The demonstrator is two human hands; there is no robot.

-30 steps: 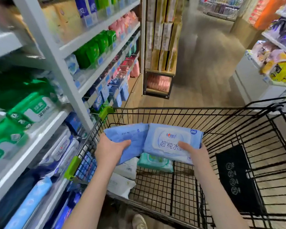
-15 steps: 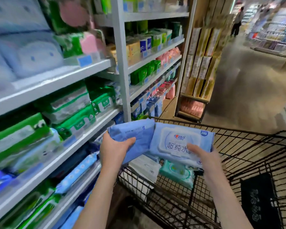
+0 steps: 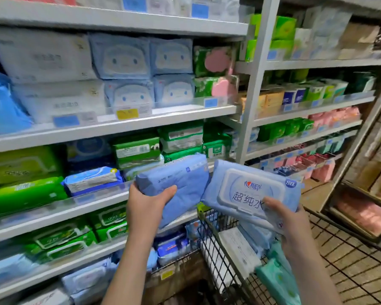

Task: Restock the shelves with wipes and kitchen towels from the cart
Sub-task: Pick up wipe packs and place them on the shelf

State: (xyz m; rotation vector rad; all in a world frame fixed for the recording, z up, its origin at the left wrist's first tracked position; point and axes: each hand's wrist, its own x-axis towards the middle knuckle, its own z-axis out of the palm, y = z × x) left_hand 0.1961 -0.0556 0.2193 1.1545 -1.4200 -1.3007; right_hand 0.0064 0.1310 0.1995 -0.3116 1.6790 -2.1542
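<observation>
My left hand [image 3: 146,201] grips a blue wipes pack [image 3: 180,183] turned back side up, held in front of the third shelf [image 3: 92,200] from the top. My right hand [image 3: 288,223] holds a second blue wipes pack [image 3: 249,192] with its white flip lid facing me, above the black wire cart [image 3: 218,256]. The two packs touch at their inner ends. Inside the cart lie a white pack [image 3: 238,249] and a mint-green pack [image 3: 277,280].
White shelves fill the left and centre, stocked with green [image 3: 24,194], blue [image 3: 92,179] and pale-blue wipes packs [image 3: 121,56]. A grey upright post [image 3: 252,84] divides two shelf bays. A wooden display [image 3: 365,194] stands at the right beyond the cart.
My view has swung left from the cart to face the shelves. Both hands have lifted the two blue packs up and toward the shelf.
</observation>
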